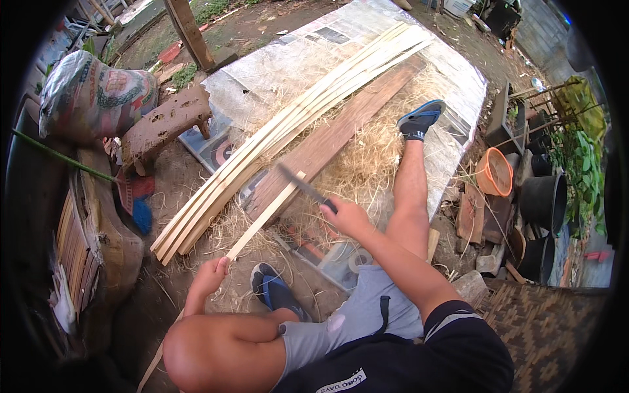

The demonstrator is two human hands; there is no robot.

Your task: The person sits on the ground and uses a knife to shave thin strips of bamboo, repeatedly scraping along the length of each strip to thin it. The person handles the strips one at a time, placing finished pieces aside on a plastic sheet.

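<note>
My left hand [208,274] is closed around a long pale bamboo strip [265,213]. The strip's far end rests over a dark wooden plank [334,137], and its near end runs back past my left knee. In my right hand [347,217] is a knife [303,183] gripped by its black handle. Its blade points up and to the left and crosses the strip near the far end; whether the two touch I cannot tell. Left of the plank lies a bundle of long bamboo strips [288,124], side by side.
Curly shavings [373,164] cover much of the printed sheet [452,144] under the plank. A low brown bench [167,124] and a stuffed sack [98,95] stand at left. An orange basin [494,172] and black pots [544,200] are at right. My legs flank the work.
</note>
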